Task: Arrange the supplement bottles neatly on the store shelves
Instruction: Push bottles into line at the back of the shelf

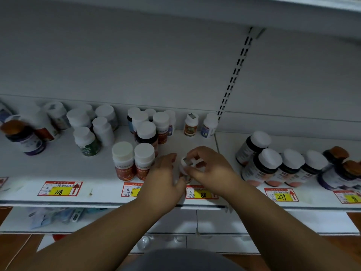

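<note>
Both forearms reached up from the bottom edge toward a small white-capped bottle (185, 169) at the front of the white shelf (58, 167). The left hand (166, 177) curled its fingers around the bottle's side; the right hand (207, 169) pinched its cap from above. Just left of it stood two red-labelled bottles (132, 163), touching each other. To the right, beyond the shelf joint, a row of dark bottles (281, 169) leaned together. Yellow price tags (59, 189) lined the shelf edge.
</note>
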The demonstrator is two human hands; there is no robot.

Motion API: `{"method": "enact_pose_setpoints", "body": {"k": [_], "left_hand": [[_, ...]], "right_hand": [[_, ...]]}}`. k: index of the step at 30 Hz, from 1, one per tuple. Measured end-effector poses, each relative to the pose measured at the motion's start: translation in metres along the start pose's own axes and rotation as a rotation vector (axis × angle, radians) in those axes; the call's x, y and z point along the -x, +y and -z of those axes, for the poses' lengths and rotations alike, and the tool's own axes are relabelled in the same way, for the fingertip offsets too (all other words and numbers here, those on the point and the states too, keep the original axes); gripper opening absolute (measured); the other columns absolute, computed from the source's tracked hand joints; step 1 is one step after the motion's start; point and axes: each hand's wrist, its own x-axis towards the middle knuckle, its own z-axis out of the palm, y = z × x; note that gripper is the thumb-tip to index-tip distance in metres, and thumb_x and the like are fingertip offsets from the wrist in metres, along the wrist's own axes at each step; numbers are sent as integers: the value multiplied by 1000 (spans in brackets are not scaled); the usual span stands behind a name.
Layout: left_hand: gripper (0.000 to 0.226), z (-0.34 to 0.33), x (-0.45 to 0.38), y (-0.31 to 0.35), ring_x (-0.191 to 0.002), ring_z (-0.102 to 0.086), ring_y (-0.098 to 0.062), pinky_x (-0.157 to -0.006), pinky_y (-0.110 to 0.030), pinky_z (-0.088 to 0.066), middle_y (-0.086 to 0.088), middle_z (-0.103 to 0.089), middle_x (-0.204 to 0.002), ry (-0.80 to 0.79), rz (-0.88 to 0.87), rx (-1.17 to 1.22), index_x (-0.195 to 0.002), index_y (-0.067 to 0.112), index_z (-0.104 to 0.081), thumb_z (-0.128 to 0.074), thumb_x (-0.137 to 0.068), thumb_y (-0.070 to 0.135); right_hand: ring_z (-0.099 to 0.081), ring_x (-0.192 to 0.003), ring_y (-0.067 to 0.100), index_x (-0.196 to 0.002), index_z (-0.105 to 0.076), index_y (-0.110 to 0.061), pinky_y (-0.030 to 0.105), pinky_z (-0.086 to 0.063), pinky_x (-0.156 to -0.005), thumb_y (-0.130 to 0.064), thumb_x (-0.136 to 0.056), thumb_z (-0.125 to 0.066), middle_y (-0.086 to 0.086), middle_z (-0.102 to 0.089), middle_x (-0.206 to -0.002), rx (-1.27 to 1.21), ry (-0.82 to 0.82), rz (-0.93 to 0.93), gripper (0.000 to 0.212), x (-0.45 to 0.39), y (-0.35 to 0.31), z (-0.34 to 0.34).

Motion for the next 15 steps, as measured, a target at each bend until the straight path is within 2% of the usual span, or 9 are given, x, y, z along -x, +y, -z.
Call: {"method": "enact_pose_setpoints", "body": {"k": [3,5,6,9,11,15], "left_hand": [[64,5,-13,13,-118,-49,-21,-95,-25,-36,-5,-50,-130,79,-46,-36,-137,12,-43,-59,-79,33],[61,6,-20,24,-116,-51,-22,-94,-26,-37,-6,-52,-126,130,-81,-41,-135,12,-47,-57,-78,33],[59,6,-23,29,-115,-51,-23,-94,-27,-38,-6,-53,-126,148,-100,-44,-134,12,-47,-57,-79,32],[58,7,-32,41,-122,-46,-18,-97,-22,-32,-3,-49,-134,129,-93,-45,-139,16,-43,-62,-85,26],[57,6,-38,43,-123,-44,-16,-95,-18,-27,-1,-48,-135,107,-83,-51,-139,18,-42,-62,-86,24],[53,7,-42,40,-123,-43,-15,-92,-15,-25,0,-49,-132,85,-103,-85,-137,18,-44,-59,-87,25]], "right_hand": [[-57,-88,1,-101,-61,-28,15,-44,-74,-33,-92,-60,-15,-59,-97,-98,109,-87,10,-19,-1,13],[-57,-89,9,-106,-63,-20,19,-40,-72,-27,-95,-56,-5,-60,-101,-13,232,-25,14,-46,4,25],[-57,-95,15,-111,-63,-17,21,-39,-76,-26,-95,-55,2,-60,-108,51,242,-7,20,-64,7,29],[-53,-112,30,-124,-56,-8,25,-36,-82,-30,-93,-49,16,-52,-125,279,89,-15,39,-120,12,32],[-51,-115,34,-126,-51,-5,33,-42,-88,-23,-93,-50,19,-46,-129,418,-30,-40,37,-141,14,25],[-52,-106,35,-117,-48,-7,37,-45,-83,-12,-87,-57,18,-43,-122,582,-14,-65,31,-153,16,13]]}}
